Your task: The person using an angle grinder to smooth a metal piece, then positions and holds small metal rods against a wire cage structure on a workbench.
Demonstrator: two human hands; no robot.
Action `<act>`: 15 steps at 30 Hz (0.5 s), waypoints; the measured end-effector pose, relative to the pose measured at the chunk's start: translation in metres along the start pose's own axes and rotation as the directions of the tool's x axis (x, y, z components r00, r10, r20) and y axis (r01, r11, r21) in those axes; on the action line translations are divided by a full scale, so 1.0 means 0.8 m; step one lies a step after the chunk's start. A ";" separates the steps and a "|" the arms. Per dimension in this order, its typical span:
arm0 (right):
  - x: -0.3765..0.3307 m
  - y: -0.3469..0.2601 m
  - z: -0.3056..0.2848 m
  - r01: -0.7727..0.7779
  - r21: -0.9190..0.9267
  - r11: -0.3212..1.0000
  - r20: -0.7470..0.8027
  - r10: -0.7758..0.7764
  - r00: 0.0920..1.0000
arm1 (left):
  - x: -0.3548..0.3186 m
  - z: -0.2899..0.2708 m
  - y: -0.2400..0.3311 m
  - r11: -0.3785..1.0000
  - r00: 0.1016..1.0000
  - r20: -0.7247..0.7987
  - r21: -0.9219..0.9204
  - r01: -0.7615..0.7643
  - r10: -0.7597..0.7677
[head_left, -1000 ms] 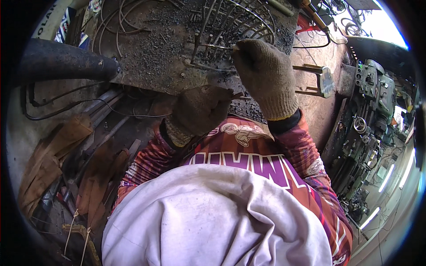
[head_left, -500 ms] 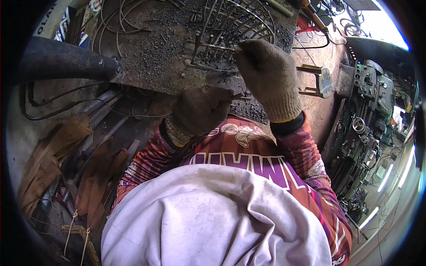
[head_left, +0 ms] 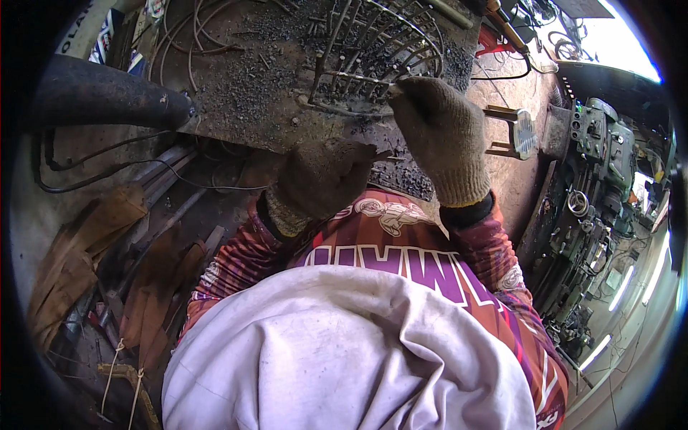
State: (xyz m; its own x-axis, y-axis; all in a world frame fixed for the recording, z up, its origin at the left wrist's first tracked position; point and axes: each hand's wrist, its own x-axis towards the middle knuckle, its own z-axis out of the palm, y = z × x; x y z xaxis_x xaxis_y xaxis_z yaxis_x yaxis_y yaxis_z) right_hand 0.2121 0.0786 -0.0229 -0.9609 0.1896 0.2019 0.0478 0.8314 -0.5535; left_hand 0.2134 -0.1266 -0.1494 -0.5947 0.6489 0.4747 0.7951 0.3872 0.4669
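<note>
Upper centre: my gloved right hand [head_left: 443, 136] closes on a wire basket frame [head_left: 376, 54] rod; left hand [head_left: 322, 175] fisted below, contents unclear. Best brace steadily.

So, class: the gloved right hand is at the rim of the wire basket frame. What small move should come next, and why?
Probably steady the wire basket frame with the left hand, which sits at the bench edge, off the frame. Only the right hand pinches its near rim, so the frame could shift on the gritty bench top.
</note>
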 end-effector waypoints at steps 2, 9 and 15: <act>0.000 0.002 -0.003 -0.015 0.024 1.000 -0.031 0.016 0.999 | -0.005 0.012 0.003 0.989 0.986 -0.167 0.145 0.028 -0.003; 0.002 0.008 -0.005 -0.045 -0.003 0.999 -0.036 0.044 0.998 | 0.026 -0.019 0.000 0.984 0.995 -0.096 -0.178 0.013 -0.031; 0.014 0.002 0.006 0.045 -0.102 0.994 -0.022 -0.048 0.999 | 0.044 -0.027 -0.001 0.874 0.992 -0.089 -0.484 0.036 -0.090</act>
State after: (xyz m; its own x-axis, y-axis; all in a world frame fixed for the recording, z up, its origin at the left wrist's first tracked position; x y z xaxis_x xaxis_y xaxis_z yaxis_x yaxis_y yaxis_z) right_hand 0.2000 0.0792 -0.0253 -0.9558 0.1610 0.2461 0.0317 0.8883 -0.4581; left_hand 0.1888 -0.1180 -0.1171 -0.6721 0.5504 0.4954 0.6163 0.0448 0.7863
